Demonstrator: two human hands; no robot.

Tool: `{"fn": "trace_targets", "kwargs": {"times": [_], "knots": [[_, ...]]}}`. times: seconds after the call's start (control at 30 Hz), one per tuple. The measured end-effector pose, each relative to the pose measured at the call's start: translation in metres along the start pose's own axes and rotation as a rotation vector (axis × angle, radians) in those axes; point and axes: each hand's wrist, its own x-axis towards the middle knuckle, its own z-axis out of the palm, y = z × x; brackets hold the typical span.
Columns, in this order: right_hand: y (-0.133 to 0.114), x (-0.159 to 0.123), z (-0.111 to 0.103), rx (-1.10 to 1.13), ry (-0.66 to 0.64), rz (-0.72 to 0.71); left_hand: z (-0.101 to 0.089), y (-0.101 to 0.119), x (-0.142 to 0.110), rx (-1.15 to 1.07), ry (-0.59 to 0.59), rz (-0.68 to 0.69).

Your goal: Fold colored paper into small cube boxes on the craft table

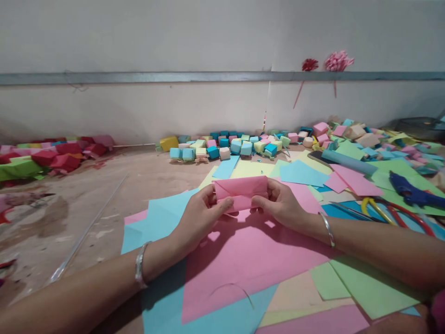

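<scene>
A folded piece of pink paper (241,190) is held up between both hands, a crease running across its front. My left hand (203,211) pinches its left end, thumb on the near face and fingers behind. At the right end, my right hand (280,204) grips it the same way. Below them lies a large pink sheet (239,260), on top of light blue sheets (167,213). A thin curved strand (239,286) rests on the pink sheet near its front edge.
Small paper boxes (224,153) line the wall, with red and pink ones (66,155) at left. To the right are scissors (392,215), a dark blue glue gun (415,190), a blue roll (349,161) and a phone (319,157). Green sheets (371,285) lie front right.
</scene>
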Motion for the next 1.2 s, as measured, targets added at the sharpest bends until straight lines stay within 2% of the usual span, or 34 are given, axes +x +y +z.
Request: {"fn": "trace_targets", "kwargs": {"times": [0.13, 0.27, 0.37, 0.47, 0.6, 0.7, 0.83, 0.9, 0.97, 1.03, 1.2], "knots": [[-0.002, -0.002, -0.001, 0.035, -0.038, 0.002, 0.000, -0.001, 0.000, 0.025, 0.015, -0.026], [-0.006, -0.002, -0.002, 0.223, -0.142, 0.161, 0.000, -0.002, 0.000, 0.001, 0.037, 0.008], [-0.006, 0.000, -0.004, 0.315, -0.161, 0.254, 0.000, -0.003, 0.001, -0.029, 0.069, 0.012], [-0.003, 0.004, -0.006, 0.375, -0.148, 0.306, -0.001, -0.007, 0.002, -0.052, 0.063, -0.013], [0.002, 0.010, -0.008, 0.428, -0.029, 0.362, -0.005, -0.011, 0.005, -0.024, 0.087, -0.011], [0.004, 0.012, -0.009, 0.447, 0.000, 0.385, -0.008, -0.009, 0.005, 0.165, 0.075, 0.148], [0.002, 0.011, -0.008, 0.460, -0.009, 0.391, -0.013, -0.006, 0.004, 0.594, -0.013, 0.520], [0.000, 0.009, -0.008, 0.464, -0.028, 0.388, -0.016, -0.008, 0.004, 0.801, 0.021, 0.728], [-0.003, 0.008, -0.006, 0.463, -0.055, 0.394, -0.018, -0.011, 0.004, 0.957, 0.054, 0.867], [-0.005, 0.006, -0.005, 0.458, -0.089, 0.404, -0.019, -0.013, 0.004, 1.056, 0.040, 0.911], [-0.010, 0.004, -0.005, 0.472, -0.199, 0.390, -0.021, -0.013, 0.003, 1.123, -0.017, 0.868]]}}
